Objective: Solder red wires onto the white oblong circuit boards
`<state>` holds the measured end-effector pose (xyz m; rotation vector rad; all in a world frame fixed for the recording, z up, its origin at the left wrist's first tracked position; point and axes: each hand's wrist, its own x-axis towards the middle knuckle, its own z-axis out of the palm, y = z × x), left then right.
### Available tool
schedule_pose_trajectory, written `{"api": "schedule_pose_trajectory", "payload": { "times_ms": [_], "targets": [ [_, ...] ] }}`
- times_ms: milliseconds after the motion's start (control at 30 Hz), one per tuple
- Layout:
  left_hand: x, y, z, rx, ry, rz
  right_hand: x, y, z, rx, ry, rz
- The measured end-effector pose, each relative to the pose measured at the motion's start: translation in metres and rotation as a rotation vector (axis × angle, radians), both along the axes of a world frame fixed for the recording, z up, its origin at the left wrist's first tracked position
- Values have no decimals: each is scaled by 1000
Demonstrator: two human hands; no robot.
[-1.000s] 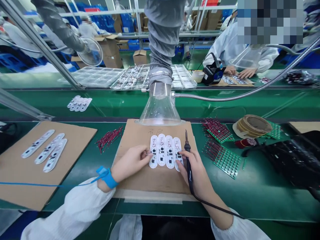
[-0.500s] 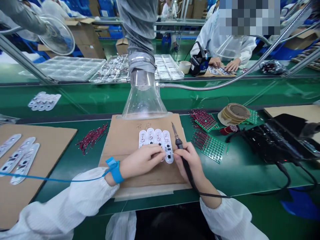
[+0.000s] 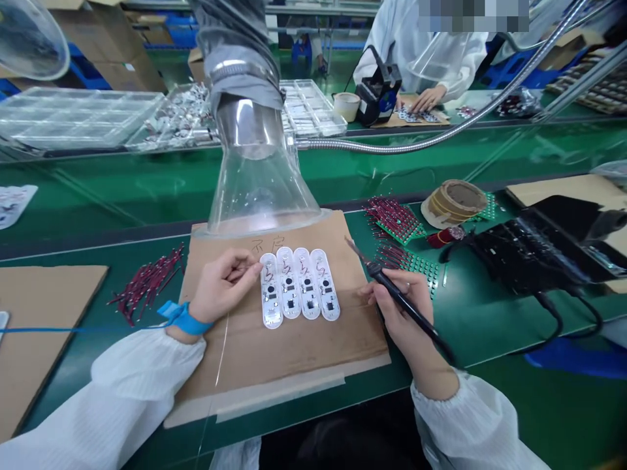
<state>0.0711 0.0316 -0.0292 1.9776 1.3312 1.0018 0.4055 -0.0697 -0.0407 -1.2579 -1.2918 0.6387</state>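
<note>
Left hand (image 3: 223, 284): curled; contents, I can't tell.
Right hand (image 3: 402, 331): grasping my soldering iron (image 3: 394, 290).
Circuit boards (image 3: 306, 297): side by side on cardboard (image 3: 304, 352).
Scorch risk: careless iron swing could burn their red leads (image 3: 287, 267).

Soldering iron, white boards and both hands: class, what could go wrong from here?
The soldering iron is in the right hand, its tip pointing over the cardboard; if hot and lowered, it might scorch it.
The left hand is right at the leftmost white board; a nudge could push the close-set row askew.
The blue wrist strap trails a blue cord leftward, which might snag.
</note>
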Motion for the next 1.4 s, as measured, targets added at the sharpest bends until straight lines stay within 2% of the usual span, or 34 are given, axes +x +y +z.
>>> {"api": "schedule_pose_trajectory", "payload": {
  "times_ms": [133,267,467,667,900,1167,1400],
  "targets": [
    [0,-2,2,51,36,-20,3,-1,-2,42,19,-83],
    [0,-2,3,62,74,-48,4,-1,-2,52,56,-46],
    [2,-1,4,105,86,-51,6,-2,-6,-8,0,9],
    [4,-1,6,102,110,-83,10,-3,-12,-93,-61,16],
    [4,0,5,87,140,-135,10,-3,-13,-87,-79,-2],
    [3,-1,5,95,78,-42,1,0,-1,23,20,-38],
    [4,0,6,62,92,-50,-3,2,-2,-26,-28,39]
  ]
}}
